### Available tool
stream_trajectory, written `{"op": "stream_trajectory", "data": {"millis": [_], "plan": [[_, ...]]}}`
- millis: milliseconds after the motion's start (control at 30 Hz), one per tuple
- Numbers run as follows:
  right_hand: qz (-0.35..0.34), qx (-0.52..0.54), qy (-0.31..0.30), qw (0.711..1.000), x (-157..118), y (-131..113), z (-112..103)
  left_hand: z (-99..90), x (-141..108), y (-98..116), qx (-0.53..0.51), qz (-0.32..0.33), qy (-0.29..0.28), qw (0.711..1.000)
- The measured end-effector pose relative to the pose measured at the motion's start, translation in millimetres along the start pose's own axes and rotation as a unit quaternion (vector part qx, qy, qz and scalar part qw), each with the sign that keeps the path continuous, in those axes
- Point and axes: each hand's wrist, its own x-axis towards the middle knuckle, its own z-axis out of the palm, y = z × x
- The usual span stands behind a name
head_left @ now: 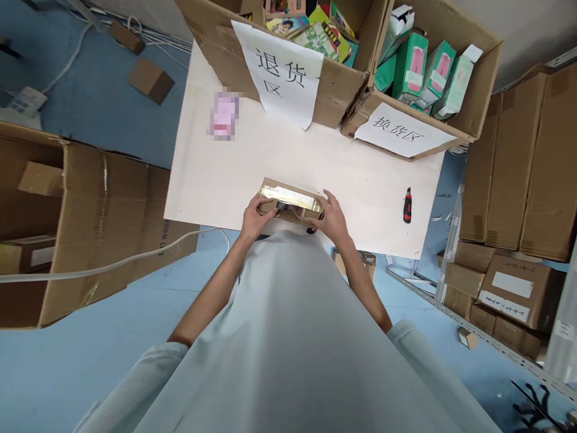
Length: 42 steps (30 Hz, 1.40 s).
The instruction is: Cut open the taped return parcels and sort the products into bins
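A small brown cardboard box [288, 193] with shiny tape and a white strip along its top lies at the table's near edge, in front of my body. The side facing me looks partly open, with something dark and clear inside that I cannot make out. My left hand [256, 218] grips its left end, fingers on the top and thumb at the opening. Around the right end is my right hand [331, 219], its thumb at the near side and a finger raised. A small dark and red object [311, 230] shows below the right thumb.
On the white table [360, 192] lie a red-black cutter [407, 205] at the right and a blurred pink item [224, 116] at the left. Two labelled cartons, one with booklets [320, 37], one with green boxes [411, 67], stand at the back. A large open carton [103, 222] stands left.
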Motion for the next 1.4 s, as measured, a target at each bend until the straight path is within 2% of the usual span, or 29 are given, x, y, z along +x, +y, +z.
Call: {"op": "stream_trajectory", "data": {"millis": [67,133,200,300,400,500,600,667,767,833,967,1067,1167,1267,1400], "plan": [[-0.042,-0.015,-0.037,0.998,10.6,-2.0,2.0,-0.5,0.1,-4.7,0.001,0.004,-0.008,1.0],[-0.04,-0.021,-0.055,0.997,22.9,3.0,-0.3,-1.9,-1.4,-10.9,0.001,0.005,-0.01,1.0],[-0.009,-0.019,-0.058,0.998,36.1,12.6,-4.8,-4.0,-4.0,-16.4,0.0,0.013,-0.014,1.0],[0.065,0.004,-0.018,0.998,56.2,26.7,-7.0,-7.5,-6.8,-18.8,0.013,0.031,-0.027,0.999],[0.129,0.043,0.017,0.991,72.1,33.5,2.2,-9.7,-6.1,-14.6,0.053,0.038,-0.039,0.997],[0.165,0.074,0.034,0.983,79.0,34.0,15.7,-10.7,-4.8,-9.4,0.091,0.053,-0.072,0.992],[0.162,0.078,0.079,0.981,78.4,31.2,23.4,-11.8,-7.1,-3.0,0.124,0.067,-0.092,0.986],[0.151,0.066,0.095,0.982,76.4,28.0,24.8,-12.1,-9.4,5.7,0.161,0.082,-0.078,0.98],[0.139,0.048,0.092,0.985,72.8,23.0,26.1,-6.9,-7.6,27.9,0.205,0.137,-0.064,0.967],[0.13,0.043,0.094,0.986,70.6,21.0,28.4,2.9,0.2,45.5,0.215,0.163,-0.091,0.959],[0.121,0.038,0.096,0.987,68.3,20.6,33.0,33.4,26.9,70.9,0.285,0.121,-0.184,0.933],[0.123,0.029,0.081,0.989,66.8,20.6,30.7,51.2,46.2,75.9,0.365,0.076,-0.245,0.895],[0.125,0.024,0.065,0.99,60.1,18.3,24.1,56.3,59.0,74.3,0.393,0.05,-0.288,0.872],[0.111,0.022,0.073,0.991,46.2,13.0,19.9,54.5,64.6,73.6,0.391,0.046,-0.29,0.872],[0.097,0.038,0.094,0.99,24.7,4.1,22.7,52.6,62.7,80.4,0.409,0.048,-0.243,0.878]]}}
